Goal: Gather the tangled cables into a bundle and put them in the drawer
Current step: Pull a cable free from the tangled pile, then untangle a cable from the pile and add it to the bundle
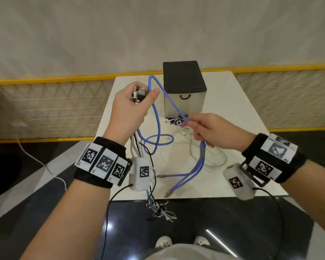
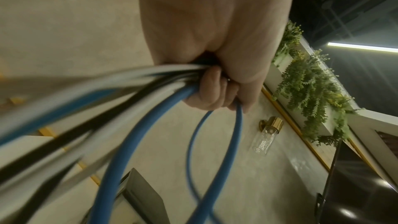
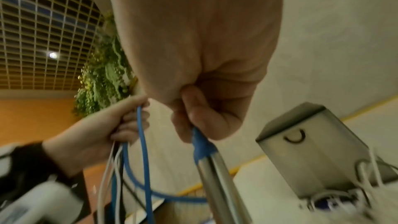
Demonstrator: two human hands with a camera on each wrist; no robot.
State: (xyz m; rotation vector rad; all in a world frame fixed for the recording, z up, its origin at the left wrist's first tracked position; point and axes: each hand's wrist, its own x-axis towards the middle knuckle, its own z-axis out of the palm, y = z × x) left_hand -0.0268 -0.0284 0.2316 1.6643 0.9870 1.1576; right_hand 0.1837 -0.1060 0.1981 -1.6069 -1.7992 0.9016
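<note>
My left hand (image 1: 137, 102) is raised over the table's left side and grips a bundle of white, black and blue cables (image 2: 120, 91), with USB plugs (image 1: 140, 92) sticking out above the fist. A blue cable (image 1: 159, 128) loops from that fist to my right hand (image 1: 199, 128), which pinches it just above its metal splitter (image 1: 202, 152); its branch ends hang to the table. The left hand (image 3: 120, 125) and the blue cable (image 3: 143, 142) also show in the right wrist view. The small drawer box (image 1: 184, 91) with a black top stands behind, its drawer closed.
A loose white cable (image 1: 212, 160) lies on the white table (image 1: 242, 113) under my right hand. A purple sticker (image 1: 176, 122) sits before the box. Cable ends dangle past the table's near edge. A yellow mesh fence (image 1: 54, 104) runs behind the table.
</note>
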